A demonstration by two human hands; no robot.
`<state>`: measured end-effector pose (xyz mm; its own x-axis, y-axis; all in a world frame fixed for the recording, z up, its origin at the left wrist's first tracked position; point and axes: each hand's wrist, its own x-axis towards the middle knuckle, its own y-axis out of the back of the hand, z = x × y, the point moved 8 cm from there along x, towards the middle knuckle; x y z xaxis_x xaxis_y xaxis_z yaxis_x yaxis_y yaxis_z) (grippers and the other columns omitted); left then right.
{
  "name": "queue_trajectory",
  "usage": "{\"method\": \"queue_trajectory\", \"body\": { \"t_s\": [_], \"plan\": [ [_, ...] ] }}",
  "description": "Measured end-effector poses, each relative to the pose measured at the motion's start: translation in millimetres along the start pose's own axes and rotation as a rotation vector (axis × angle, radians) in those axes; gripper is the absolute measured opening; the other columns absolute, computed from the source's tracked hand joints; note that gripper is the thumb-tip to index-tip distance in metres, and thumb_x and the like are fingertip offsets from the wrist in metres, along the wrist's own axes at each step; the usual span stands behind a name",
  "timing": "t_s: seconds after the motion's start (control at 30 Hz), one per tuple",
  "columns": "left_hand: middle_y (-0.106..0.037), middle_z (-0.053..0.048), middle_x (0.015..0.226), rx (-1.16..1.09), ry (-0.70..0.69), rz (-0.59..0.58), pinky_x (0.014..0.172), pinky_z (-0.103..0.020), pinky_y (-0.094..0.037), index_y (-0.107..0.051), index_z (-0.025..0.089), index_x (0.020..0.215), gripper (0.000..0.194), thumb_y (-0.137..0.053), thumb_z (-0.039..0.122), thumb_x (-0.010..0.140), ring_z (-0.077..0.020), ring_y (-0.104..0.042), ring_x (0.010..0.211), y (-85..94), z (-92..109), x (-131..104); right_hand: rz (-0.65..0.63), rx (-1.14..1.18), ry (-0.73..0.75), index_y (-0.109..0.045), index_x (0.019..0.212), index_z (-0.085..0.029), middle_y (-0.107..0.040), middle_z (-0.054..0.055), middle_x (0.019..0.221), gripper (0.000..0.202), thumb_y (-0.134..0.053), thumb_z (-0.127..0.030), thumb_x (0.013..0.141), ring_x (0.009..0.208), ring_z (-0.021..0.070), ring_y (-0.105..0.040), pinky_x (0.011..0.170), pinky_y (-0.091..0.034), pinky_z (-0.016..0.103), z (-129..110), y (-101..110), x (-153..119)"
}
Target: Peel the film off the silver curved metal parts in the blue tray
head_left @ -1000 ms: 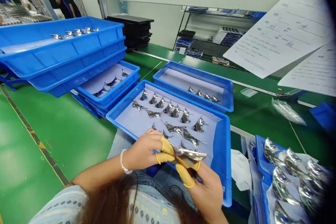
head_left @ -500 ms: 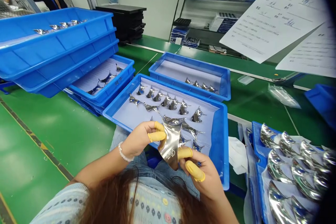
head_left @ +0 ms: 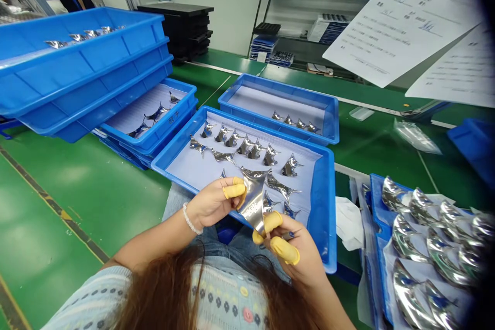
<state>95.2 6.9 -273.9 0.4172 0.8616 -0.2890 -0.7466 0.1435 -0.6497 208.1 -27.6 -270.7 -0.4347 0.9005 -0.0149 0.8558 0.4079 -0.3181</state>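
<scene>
Between my two hands is a curved, mirror-polished metal piece with pointed corners and faint engraved marks. My left hand, in yellow finger cots, pinches its left edge. My right hand, also in yellow finger cots, grips its lower right end, and a dark pen-like thing shows between those fingers. What the fingertips do behind the metal is hidden. Just beyond, a blue tray lined with white paper holds several similar shiny pieces, some upright and some lying flat.
Behind it stands another blue tray with several pieces. Stacked blue trays rise at the left. More polished pieces fill a tray at the right, near a crumpled white cloth. Printed sheets hang at the upper right.
The metal piece has been tilted and turned between my hands, its lower end swinging up and right. My left fingers have shifted slightly up and right with it.
</scene>
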Motion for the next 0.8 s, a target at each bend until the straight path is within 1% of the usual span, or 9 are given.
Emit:
{"method": "queue_trajectory", "body": {
  "t_s": [0.1, 0.17, 0.23, 0.3, 0.47, 0.63, 0.7, 0.73, 0.8],
  "plan": [
    [-0.050, 0.003, 0.057, -0.051, -0.008, 0.020, 0.054, -0.020, -0.034, -0.057, 0.012, 0.068, 0.039, -0.081, 0.041, 0.059, -0.0061, -0.042, 0.052, 0.6, 3, -2, 0.073, -0.017, -0.003, -0.063, 0.069, -0.019, -0.055, 0.002, 0.060, 0.030, -0.078, -0.045, 0.069, 0.053, 0.0158, -0.049, 0.051, -0.039, 0.026, 10, 8, 3],
    [-0.051, 0.003, 0.057, -0.078, -0.017, 0.037, 0.054, -0.020, -0.034, -0.059, 0.011, 0.070, 0.038, -0.083, 0.038, 0.057, -0.0057, -0.043, 0.052, 1.0, 5, -5, 0.106, -0.021, -0.005, -0.062, 0.067, -0.018, -0.051, 0.000, 0.053, 0.036, -0.077, -0.050, 0.068, 0.047, 0.0130, -0.041, 0.045, -0.032, 0.024, 16, 12, 6],
    [-0.053, 0.002, 0.058, -0.075, -0.032, 0.041, 0.054, -0.020, -0.034, -0.062, 0.010, 0.072, 0.037, -0.084, 0.035, 0.056, -0.0057, -0.044, 0.053, 0.0, 8, -7, 0.125, 0.010, -0.016, -0.062, 0.068, -0.018, -0.047, -0.002, 0.048, 0.037, -0.077, -0.052, 0.069, 0.042, 0.0102, -0.032, 0.042, -0.026, 0.023, 22, 13, 8],
    [-0.056, 0.002, 0.061, -0.058, -0.047, 0.036, 0.055, -0.020, -0.035, -0.063, 0.010, 0.072, 0.036, -0.085, 0.033, 0.054, -0.0061, -0.046, 0.054, -2.0, 11, -9, 0.136, 0.063, -0.035, -0.062, 0.069, -0.018, -0.048, -0.003, 0.049, 0.036, -0.076, -0.051, 0.070, 0.040, 0.0083, -0.026, 0.042, -0.024, 0.022, 27, 14, 9],
    [-0.057, 0.002, 0.062, -0.046, -0.055, 0.058, 0.057, -0.020, -0.036, -0.062, 0.011, 0.069, 0.036, -0.086, 0.031, 0.050, -0.0063, -0.049, 0.057, -2.2, 11, -9, 0.112, 0.119, -0.060, -0.062, 0.072, -0.018, -0.056, 0.001, 0.057, 0.034, -0.075, -0.049, 0.072, 0.040, 0.0068, -0.026, 0.042, -0.021, 0.022, 33, 10, 11],
    [-0.052, 0.003, 0.057, 0.029, -0.052, 0.116, 0.053, -0.020, -0.032, -0.059, 0.011, 0.064, 0.038, -0.084, 0.036, 0.050, -0.0050, -0.044, 0.052, 8.6, 5, -1, 0.145, 0.094, -0.112, -0.064, 0.075, -0.017, -0.057, 0.002, 0.058, 0.033, -0.076, -0.047, 0.073, 0.040, 0.0065, -0.027, 0.044, -0.020, 0.022, 45, 15, 11],
    [-0.052, 0.003, 0.059, 0.100, -0.070, 0.125, 0.054, -0.020, -0.033, -0.059, 0.011, 0.065, 0.037, -0.081, 0.037, 0.052, -0.0052, -0.043, 0.053, 17.8, 9, 3, 0.194, 0.065, -0.117, -0.066, 0.083, -0.017, -0.057, 0.002, 0.060, 0.031, -0.075, -0.046, 0.075, 0.041, 0.0067, -0.028, 0.045, -0.021, 0.022, 51, 23, 11],
    [-0.053, 0.002, 0.060, 0.175, -0.096, 0.136, 0.055, -0.021, -0.034, -0.059, 0.011, 0.066, 0.035, -0.079, 0.038, 0.055, -0.0057, -0.044, 0.054, 24.5, 15, 5, 0.219, 0.047, -0.109, -0.067, 0.088, -0.018, -0.057, 0.002, 0.061, 0.031, -0.073, -0.046, 0.076, 0.042, 0.0071, -0.029, 0.045, -0.022, 0.023, 53, 28, 12],
    [-0.056, 0.000, 0.066, 0.497, -0.163, 0.165, 0.059, -0.021, -0.039, -0.059, 0.011, 0.071, 0.028, -0.068, 0.037, 0.066, -0.0072, -0.048, 0.058, 39.9, 33, 7, 0.243, 0.010, -0.092, -0.066, 0.098, -0.018, -0.055, 0.001, 0.057, 0.036, -0.071, -0.048, 0.078, 0.043, 0.0085, -0.030, 0.046, -0.024, 0.023, 57, 39, 14]
  ]
}}
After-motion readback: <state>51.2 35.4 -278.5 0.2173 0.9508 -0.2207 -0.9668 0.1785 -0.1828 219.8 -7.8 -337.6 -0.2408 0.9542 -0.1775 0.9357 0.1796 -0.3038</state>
